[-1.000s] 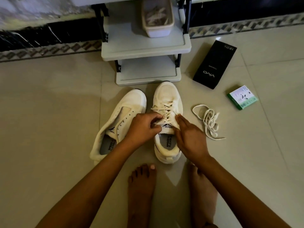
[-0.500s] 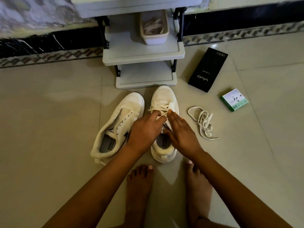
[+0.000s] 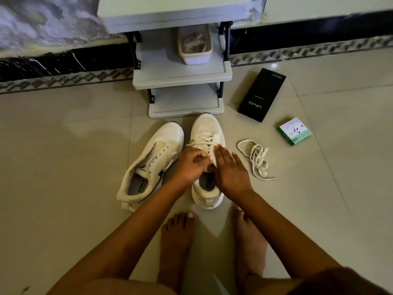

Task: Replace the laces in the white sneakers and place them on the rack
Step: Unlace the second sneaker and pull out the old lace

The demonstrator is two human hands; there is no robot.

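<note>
Two white sneakers stand on the tiled floor before the grey rack [image 3: 180, 78]. The right sneaker [image 3: 205, 128] is upright and laced across its front. My left hand [image 3: 190, 163] is curled over its lacing, fingers pinched on the lace [image 3: 205, 139]. My right hand [image 3: 230, 170] lies flatter over the tongue with fingers stretched forward, touching the lace beside my left hand. The left sneaker [image 3: 153, 160] leans on its side with bare eyelets. A loose white lace [image 3: 256, 156] lies in a tangle to the right.
A pale tub [image 3: 195, 44] with laces sits on the rack's middle shelf. A black phone box [image 3: 261, 94] and a small green-and-white box [image 3: 294, 130] lie on the floor at the right. My bare feet [image 3: 176, 237] are just behind the sneakers.
Both hands have slid forward along the right sneaker's lacing toward the toe. The view has tilted down a little, so the rack sits lower in the frame.
</note>
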